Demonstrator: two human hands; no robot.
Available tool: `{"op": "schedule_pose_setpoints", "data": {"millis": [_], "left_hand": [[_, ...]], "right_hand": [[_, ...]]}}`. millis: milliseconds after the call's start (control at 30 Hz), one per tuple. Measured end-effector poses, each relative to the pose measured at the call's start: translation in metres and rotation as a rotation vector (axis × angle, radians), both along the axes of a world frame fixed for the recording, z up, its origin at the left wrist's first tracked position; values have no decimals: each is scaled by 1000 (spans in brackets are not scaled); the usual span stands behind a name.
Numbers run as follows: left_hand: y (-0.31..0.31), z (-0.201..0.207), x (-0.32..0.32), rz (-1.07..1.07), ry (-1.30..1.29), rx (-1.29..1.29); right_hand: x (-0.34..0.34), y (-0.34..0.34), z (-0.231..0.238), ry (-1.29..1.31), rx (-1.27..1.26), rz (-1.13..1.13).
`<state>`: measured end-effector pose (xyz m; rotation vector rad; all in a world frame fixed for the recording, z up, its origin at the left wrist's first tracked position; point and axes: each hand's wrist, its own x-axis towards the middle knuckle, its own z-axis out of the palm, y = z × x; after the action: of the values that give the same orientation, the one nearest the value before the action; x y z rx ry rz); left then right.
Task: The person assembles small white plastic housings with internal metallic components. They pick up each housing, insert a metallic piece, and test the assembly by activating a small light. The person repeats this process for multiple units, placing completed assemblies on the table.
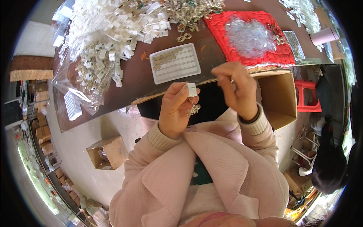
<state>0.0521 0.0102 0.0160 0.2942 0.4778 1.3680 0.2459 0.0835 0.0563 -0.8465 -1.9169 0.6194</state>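
Note:
My left hand [173, 111] pinches a small white plastic box [192, 90] between thumb and fingers. From that box hangs a small coil of thin, silvery wire [193, 109]. To its right, my right hand [239, 90] is raised over the table's edge, its fingers curled in and slightly blurred. A tiny shiny bit shows at those fingers, too small to name. Beyond both hands lies a white tray [194, 69] with rows of round pockets, and small round discs [166, 56] sit in some of them.
White plastic boxes [113, 22] and wire coils [193, 11] are heaped on the brown table [141, 77]. A red cloth [217, 32] bears clear plastic pieces [249, 38]. Below the edge stands an open cardboard box [281, 100], near a red stool [307, 85]. Another carton [113, 151] rests on the floor.

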Motion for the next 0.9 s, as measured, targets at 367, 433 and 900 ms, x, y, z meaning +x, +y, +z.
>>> {"op": "schedule_pose_setpoints", "data": {"millis": [367,433,900], "left_hand": [[-11,20,-11,83,200,-142],[-9,21,-15,59,239,-121],[-12,22,-19,85,222,-84]], "right_hand": [[-40,-17,8,-61,143,244],[-40,-18,9,-66,176,257],[-44,-17,10,6,204,294]]}}
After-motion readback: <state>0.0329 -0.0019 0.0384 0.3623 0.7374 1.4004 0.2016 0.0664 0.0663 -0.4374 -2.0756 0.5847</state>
